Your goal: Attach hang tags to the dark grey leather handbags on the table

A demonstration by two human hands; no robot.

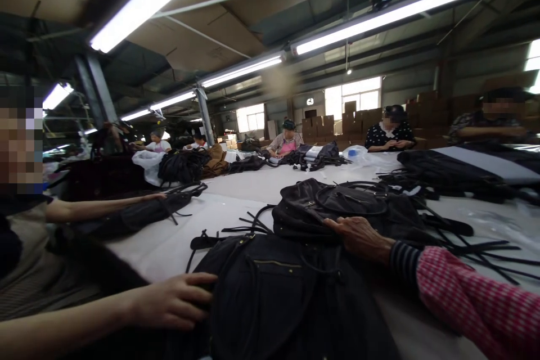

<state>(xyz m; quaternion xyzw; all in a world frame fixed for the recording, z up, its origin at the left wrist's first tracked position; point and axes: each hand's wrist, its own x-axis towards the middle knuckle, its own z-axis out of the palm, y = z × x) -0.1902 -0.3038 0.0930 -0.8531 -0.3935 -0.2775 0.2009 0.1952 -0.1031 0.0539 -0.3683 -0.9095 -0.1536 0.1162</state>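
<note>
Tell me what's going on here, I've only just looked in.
A bare-armed hand touches the side of the nearest black bag, while a hand in a pink checked sleeve has its fingers on another black bag just behind. The picture does not settle whose hands these are. Farther left, a co-worker's hand rests on a dark bag. Across the white table, more people are among further bags.

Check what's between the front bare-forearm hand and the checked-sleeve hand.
The front black bag, with its zip, lies between the bare-forearm hand and the checked-sleeve hand; head view.
</note>
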